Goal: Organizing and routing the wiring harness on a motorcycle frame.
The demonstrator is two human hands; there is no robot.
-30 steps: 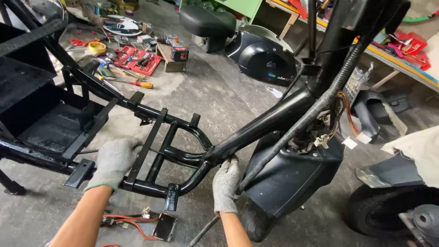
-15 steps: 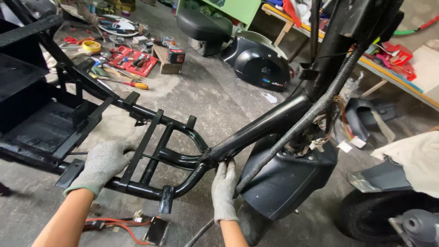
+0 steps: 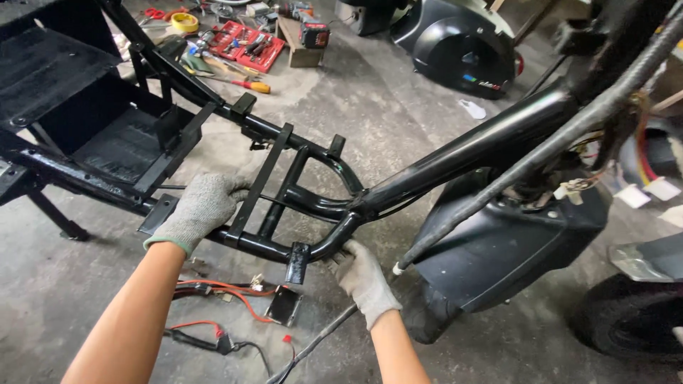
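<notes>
A bare black scooter frame [image 3: 455, 153] of steel tubes stretches across the view above a concrete floor. My left hand [image 3: 201, 208], in a grey knit glove, rests on the near lower tube beside a flat cross bracket [image 3: 260, 183]. My right hand [image 3: 361, 276], also gloved, reaches up under the bend where the lower tube curves into the main tube, its fingers touching the underside. A thick corrugated black cable [image 3: 498, 190] hangs along the main tube just right of that hand.
A black front fender panel [image 3: 506, 245] and tyre [image 3: 633, 323] sit at right. Red and black wires with a small black module [image 3: 283, 306] lie on the floor beneath the frame. A red tool tray [image 3: 245, 44], screwdriver [image 3: 245, 84] and black body shell [image 3: 462, 46] lie beyond.
The view has drifted slightly, so the frame sits lower and closer. Both hands stay at the same spots on the lower tubes; the right hand has shifted a little under the bend.
</notes>
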